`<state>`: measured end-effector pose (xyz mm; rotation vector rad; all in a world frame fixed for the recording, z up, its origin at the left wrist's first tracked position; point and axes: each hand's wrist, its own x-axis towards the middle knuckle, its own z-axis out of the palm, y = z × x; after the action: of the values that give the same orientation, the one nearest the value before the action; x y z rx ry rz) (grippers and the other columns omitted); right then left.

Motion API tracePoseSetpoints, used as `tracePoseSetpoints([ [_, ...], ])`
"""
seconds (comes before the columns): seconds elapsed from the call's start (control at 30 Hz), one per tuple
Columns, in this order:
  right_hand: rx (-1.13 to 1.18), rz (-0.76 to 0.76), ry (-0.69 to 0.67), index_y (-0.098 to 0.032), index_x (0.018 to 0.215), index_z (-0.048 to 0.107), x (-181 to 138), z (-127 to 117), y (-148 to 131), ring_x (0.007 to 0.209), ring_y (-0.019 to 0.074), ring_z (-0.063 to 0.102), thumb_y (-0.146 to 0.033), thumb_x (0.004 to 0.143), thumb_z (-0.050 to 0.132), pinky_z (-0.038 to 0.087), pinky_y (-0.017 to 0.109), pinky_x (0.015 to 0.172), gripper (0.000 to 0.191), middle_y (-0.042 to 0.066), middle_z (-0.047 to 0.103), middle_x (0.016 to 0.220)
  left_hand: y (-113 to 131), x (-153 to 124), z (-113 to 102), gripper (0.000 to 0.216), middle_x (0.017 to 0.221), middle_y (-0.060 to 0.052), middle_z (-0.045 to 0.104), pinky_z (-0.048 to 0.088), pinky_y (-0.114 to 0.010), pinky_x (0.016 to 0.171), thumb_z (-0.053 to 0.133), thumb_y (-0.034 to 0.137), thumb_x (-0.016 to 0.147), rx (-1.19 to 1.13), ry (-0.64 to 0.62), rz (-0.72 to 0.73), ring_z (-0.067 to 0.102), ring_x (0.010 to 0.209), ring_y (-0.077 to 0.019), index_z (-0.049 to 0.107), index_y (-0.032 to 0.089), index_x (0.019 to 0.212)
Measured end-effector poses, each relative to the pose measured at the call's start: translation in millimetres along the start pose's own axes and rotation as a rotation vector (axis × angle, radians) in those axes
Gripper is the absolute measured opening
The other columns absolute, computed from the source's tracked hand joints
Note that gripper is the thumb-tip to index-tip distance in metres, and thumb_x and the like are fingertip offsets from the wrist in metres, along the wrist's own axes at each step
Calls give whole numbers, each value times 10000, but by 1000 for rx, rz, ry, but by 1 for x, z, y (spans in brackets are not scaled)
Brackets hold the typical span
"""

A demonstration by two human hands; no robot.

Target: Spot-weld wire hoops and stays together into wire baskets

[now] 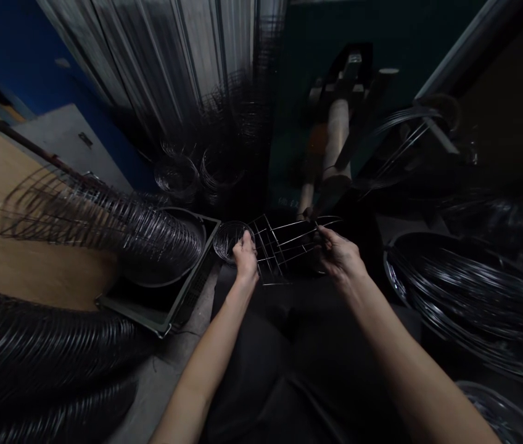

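A wire frame (276, 248) of crossed thin metal rods is held between my hands, above my lap. My left hand (245, 254) is closed on its left end, thumb on top. At its right end my right hand (338, 248) pinches the wires, close under the machine. The machine's pale cylindrical arm (338, 132) comes down just beyond the frame, and its lower tip is dark and hard to make out. Beside my left hand lies a small round coil of wire rings (224, 242).
Left, a crate (164, 324) stands below a long row of wire rings (150, 231) on a rod. Stacked dark rings (34, 345) fill the lower left. Wire hoops (469, 296) lie at right. More coils (176, 176) stand by the corrugated wall (160, 55).
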<state>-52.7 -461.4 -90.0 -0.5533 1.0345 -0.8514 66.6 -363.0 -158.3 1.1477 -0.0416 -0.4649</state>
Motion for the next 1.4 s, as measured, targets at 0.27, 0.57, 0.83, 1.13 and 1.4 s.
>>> tracePoseSetpoints([
  [0.27,25,46,-42,-111,726,616,-6,-9,-3,474,54,556,-125,786,675,405,118,373,85,-5,615,606,5,-4,-2,515,493,80,224,185,-180,410,593,448,822,13,-60,-10,210,416,-36,255,188,534],
  [0.57,0,47,-17,-124,726,631,0,-45,-3,483,47,564,-161,726,748,415,116,384,123,-14,637,630,6,9,5,483,487,81,230,193,-181,416,548,396,863,-26,-28,5,194,414,-38,257,187,538],
  [0.83,-26,57,-58,-112,737,648,-13,-57,3,494,50,546,-203,713,753,393,124,396,142,-9,612,620,17,8,8,471,461,73,242,152,-197,404,497,370,896,46,-18,12,201,391,-42,285,183,520],
  [1.13,-1326,-509,69,-174,847,683,-33,-210,25,776,258,602,-639,714,538,475,378,694,506,108,666,818,-4,-31,-19,518,471,60,279,206,-207,443,583,444,842,2,-27,-10,236,431,-51,311,176,493],
  [1.4,-1989,-818,-430,-224,854,716,45,-203,43,654,329,596,-669,812,333,368,465,543,588,236,612,775,63,-62,-65,495,569,19,412,311,-239,513,531,619,799,170,-214,307,379,518,-87,468,172,595],
])
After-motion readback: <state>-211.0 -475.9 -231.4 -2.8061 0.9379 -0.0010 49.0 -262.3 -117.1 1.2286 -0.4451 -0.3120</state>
